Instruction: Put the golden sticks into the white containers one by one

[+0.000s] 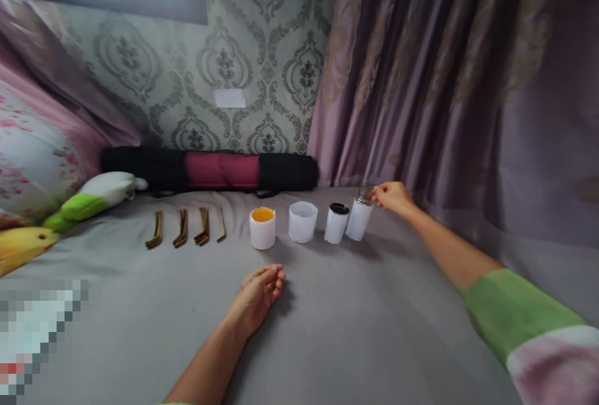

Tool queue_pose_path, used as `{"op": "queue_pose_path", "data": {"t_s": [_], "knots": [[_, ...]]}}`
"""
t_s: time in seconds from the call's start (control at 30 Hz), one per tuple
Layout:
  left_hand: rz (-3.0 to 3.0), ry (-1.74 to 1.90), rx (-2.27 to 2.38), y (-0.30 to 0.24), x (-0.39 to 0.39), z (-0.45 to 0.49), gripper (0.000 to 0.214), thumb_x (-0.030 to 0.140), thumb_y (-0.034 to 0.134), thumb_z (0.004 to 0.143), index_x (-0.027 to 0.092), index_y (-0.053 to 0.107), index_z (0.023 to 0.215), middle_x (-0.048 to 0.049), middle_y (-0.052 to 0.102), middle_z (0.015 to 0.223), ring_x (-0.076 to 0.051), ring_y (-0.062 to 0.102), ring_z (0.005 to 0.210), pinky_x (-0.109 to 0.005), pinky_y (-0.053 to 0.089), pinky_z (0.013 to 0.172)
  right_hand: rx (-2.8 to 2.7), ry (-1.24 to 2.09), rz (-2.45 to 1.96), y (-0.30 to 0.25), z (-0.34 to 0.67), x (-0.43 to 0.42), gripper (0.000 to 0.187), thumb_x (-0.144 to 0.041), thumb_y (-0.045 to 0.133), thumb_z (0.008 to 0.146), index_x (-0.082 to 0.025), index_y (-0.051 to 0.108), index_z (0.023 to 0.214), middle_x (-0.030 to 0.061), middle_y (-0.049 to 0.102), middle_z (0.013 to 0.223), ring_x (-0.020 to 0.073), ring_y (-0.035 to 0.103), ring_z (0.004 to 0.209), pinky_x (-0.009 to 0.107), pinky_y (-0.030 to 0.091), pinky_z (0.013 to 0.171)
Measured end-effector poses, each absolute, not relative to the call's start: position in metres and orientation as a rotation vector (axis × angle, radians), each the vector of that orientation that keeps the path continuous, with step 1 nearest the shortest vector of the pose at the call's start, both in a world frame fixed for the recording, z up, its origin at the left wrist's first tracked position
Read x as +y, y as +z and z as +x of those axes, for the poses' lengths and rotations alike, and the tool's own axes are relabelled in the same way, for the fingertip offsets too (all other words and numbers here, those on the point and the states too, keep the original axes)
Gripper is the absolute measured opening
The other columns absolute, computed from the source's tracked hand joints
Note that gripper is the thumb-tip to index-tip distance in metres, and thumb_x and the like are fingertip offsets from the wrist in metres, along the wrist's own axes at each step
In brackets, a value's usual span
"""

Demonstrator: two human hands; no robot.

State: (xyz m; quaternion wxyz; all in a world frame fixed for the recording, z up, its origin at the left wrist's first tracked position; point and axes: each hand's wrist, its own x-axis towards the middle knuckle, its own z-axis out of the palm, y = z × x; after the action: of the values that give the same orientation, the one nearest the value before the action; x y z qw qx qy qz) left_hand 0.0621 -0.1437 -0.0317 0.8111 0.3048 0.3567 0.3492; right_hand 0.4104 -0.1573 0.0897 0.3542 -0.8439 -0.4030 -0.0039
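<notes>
My right hand is at the rim of the rightmost white can, fingers pinched on thin brown bent-straw-like sticks that stand up out of it; how many it grips is not clear. Beside that can is another white can with a dark inside. Left of it stand a translucent white cup and a white cup with an orange-yellow inside. My left hand rests over the grey sheet in front of the cups, fingers curled and thumb against them, with nothing visible in it.
Bundles of brown bent sticks and a single stick lie in a row at the left. Behind is a black and maroon roll. Plush toys lie far left, a purple curtain hangs right.
</notes>
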Motion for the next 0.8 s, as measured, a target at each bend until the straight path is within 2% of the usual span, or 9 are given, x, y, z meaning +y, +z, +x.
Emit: {"op": "queue_pose_path", "data": {"t_s": [0.2, 0.8], "knots": [[0.632, 0.745, 0.771, -0.03, -0.143, 0.063, 0.008, 0.011, 0.057, 0.074, 0.009, 0.057, 0.082, -0.0043, 0.059, 0.065, -0.006, 0.054, 0.05, -0.016, 0.046, 0.048, -1.038, 0.013, -2.172, 0.09, 0.421, -0.149, 0.02, -0.027, 0.051, 0.076, -0.014, 0.062, 0.066, 0.0058, 0.064, 0.056, 0.0105, 0.053, 0.039, 0.021, 0.039, 0.038], [0.619, 0.719, 0.808, -0.032, -0.142, 0.064, 0.013, 0.007, 0.056, 0.074, 0.009, 0.061, 0.086, -0.0063, 0.06, 0.072, -0.008, 0.054, 0.055, -0.018, 0.048, 0.053, -0.808, 0.306, -1.876, 0.103, 0.413, -0.172, 0.018, -0.022, 0.049, 0.081, -0.011, 0.057, 0.07, 0.0053, 0.064, 0.064, 0.0035, 0.046, 0.036, 0.014, 0.032, 0.031]]}}
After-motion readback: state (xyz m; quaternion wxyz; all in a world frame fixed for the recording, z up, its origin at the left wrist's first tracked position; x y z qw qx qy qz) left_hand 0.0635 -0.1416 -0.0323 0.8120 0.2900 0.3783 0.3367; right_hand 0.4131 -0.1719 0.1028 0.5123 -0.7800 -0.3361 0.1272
